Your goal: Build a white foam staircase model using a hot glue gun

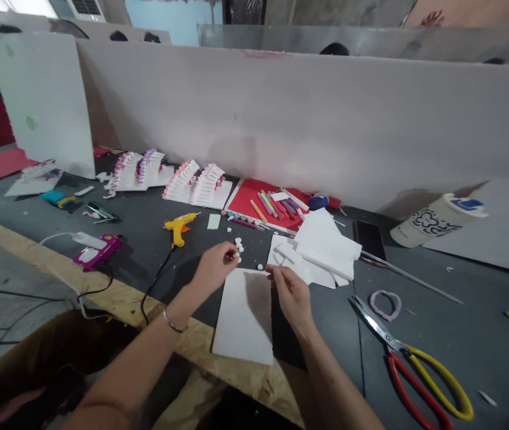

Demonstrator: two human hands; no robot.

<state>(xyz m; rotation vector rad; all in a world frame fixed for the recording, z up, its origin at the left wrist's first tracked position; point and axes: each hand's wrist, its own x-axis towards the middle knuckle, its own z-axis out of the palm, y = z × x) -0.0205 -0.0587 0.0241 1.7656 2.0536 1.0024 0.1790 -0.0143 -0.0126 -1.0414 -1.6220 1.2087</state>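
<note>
White rectangular board point(244, 322) lies between and just below both hands, long axis running toward the wearer, right hand point(293, 294) nearer at its far right corner, left hand point(215, 266) curled by small white pieces point(238, 241), grips unclear.

Can read no word, number or brand. On the white cup point(433, 224), well to the right of and beyond the right hand point(293, 292), see a dark looping print point(437, 220), too blurred to spell out; far beyond that hand, a red marking point(432, 19) on the wall point(482, 17), equally illegible.
</note>
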